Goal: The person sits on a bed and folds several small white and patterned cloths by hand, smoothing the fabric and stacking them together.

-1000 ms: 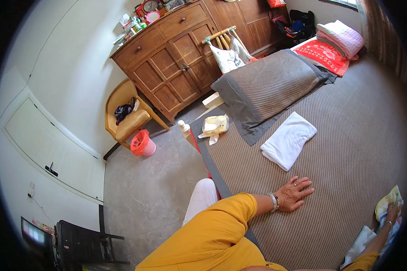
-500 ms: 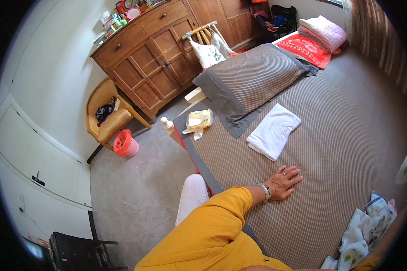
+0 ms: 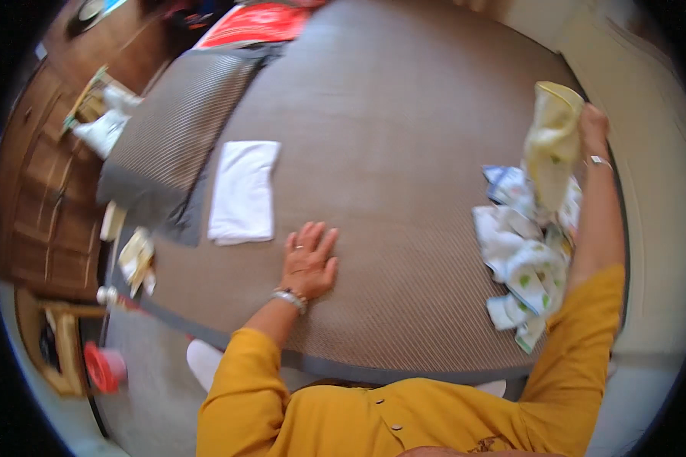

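My left hand (image 3: 310,261) lies flat on the brown striped mat (image 3: 373,190) covering the bed, fingers spread and holding nothing. Just beyond it rests a folded white towel (image 3: 244,193). At the right side of the bed, my right hand (image 3: 594,128) is closed on the edge of a yellow-trimmed towel (image 3: 554,137), which hangs down from it. Beneath that towel is a loose heap of patterned white towels (image 3: 530,270), some with green leaf shapes and blue edging. The lower end of the held towel overlaps the heap.
A folded section of mat (image 3: 183,114) lies at the left, with a red cloth (image 3: 259,24) beyond it. An opened soft packet (image 3: 137,259) sits near the left bed corner. A pink bin (image 3: 105,367) and a wooden chair (image 3: 70,350) stand on the floor. A pale wall (image 3: 633,99) borders the right side.
My view has swung to the right. My right hand, previously mostly out of sight, now shows holding a raised yellow-trimmed towel. My left hand stays flat on the mat.
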The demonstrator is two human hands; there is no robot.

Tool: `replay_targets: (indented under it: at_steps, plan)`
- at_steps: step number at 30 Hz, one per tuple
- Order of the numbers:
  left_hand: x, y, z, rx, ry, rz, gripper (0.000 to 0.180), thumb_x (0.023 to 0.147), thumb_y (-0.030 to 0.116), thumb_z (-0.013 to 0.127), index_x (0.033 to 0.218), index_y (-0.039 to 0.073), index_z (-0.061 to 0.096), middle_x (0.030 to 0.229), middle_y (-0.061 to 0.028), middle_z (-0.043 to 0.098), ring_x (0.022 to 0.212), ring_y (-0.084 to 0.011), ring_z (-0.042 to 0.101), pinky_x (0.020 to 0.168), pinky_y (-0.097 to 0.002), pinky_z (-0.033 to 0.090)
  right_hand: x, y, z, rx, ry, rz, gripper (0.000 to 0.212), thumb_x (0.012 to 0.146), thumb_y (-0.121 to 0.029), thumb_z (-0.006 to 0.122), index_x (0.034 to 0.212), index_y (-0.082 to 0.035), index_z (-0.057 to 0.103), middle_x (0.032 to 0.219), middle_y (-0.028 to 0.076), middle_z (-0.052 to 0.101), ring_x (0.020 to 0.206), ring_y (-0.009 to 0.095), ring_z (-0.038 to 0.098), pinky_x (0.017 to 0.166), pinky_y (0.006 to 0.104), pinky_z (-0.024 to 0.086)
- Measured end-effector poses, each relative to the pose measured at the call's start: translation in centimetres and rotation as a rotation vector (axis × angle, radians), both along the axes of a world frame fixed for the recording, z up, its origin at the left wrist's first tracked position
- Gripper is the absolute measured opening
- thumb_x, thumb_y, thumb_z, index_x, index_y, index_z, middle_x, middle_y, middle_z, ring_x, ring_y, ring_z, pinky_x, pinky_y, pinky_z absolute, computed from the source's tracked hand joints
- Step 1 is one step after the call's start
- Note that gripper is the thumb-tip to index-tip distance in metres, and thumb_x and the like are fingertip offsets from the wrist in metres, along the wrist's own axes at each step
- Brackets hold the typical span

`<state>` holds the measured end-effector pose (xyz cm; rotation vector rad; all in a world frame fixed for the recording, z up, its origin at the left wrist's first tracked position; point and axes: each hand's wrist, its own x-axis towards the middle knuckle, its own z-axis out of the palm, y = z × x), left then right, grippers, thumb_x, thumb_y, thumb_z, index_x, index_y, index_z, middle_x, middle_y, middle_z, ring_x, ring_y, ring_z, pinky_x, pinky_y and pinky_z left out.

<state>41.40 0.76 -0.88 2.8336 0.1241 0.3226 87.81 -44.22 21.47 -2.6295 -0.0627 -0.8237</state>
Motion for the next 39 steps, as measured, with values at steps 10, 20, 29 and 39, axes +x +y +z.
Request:
replay_targets:
  at_steps: [10, 20, 29, 39]
  plan:
    - [1.3, -1.8, -1.3, -0.018, 0.062, -0.079, 0.061, 0.082, 0.028, 0.059, 0.140, 0.014, 0.047, 0.146, -0.0131, 0.036, 0.140, -0.0312, 0.028, 0.114, -0.0542, 0.016, -4.6, -5.6, -12.9, -0.147, 0.306, 0.151, 0.033, 0.078, -0.029, 0.064, 0.098, -0.003, 0.067, 0.089, 0.019, 0.068, 0.075, 0.029, 0.066, 0.070, 0.0411, 0.052]
    - [0.8, -1.1, -0.8, -0.001, 0.095, -0.046, 0.061, 0.082, 0.028, 0.059, 0.140, 0.014, 0.046, 0.147, -0.0138, 0.036, 0.140, -0.0324, 0.028, 0.114, -0.0546, 0.017, -10.6, 5.7, -16.3, -0.580, 0.112, 0.051, 0.058, 0.073, -0.028, 0.075, 0.127, -0.021, 0.055, 0.138, 0.010, 0.041, 0.133, 0.033, 0.031, 0.100, 0.0652, 0.033]
    - [-0.8, 0.3, -0.2, 0.030, 0.044, 0.007, 0.058, 0.080, 0.029, 0.060, 0.135, 0.015, 0.050, 0.143, -0.0149, 0.041, 0.136, -0.0330, 0.033, 0.110, -0.0535, 0.022, -8.7, 9.5, -18.8, -0.697, 0.075, 0.079, 0.017, 0.081, -0.015, 0.059, 0.095, -0.012, 0.068, 0.105, 0.010, 0.058, 0.105, 0.028, 0.054, 0.088, 0.0534, 0.043]
    - [0.3, -1.7, -1.8, -0.107, 0.002, -0.132, 0.058, 0.091, 0.032, 0.049, 0.143, 0.009, 0.040, 0.148, -0.0184, 0.033, 0.141, -0.0336, 0.026, 0.113, -0.0535, 0.019, -0.4, -4.1, -24.8, -0.712, 0.264, -0.069, 0.030, 0.089, -0.018, 0.049, 0.111, -0.003, 0.062, 0.114, 0.020, 0.062, 0.105, 0.034, 0.060, 0.093, 0.0428, 0.047]
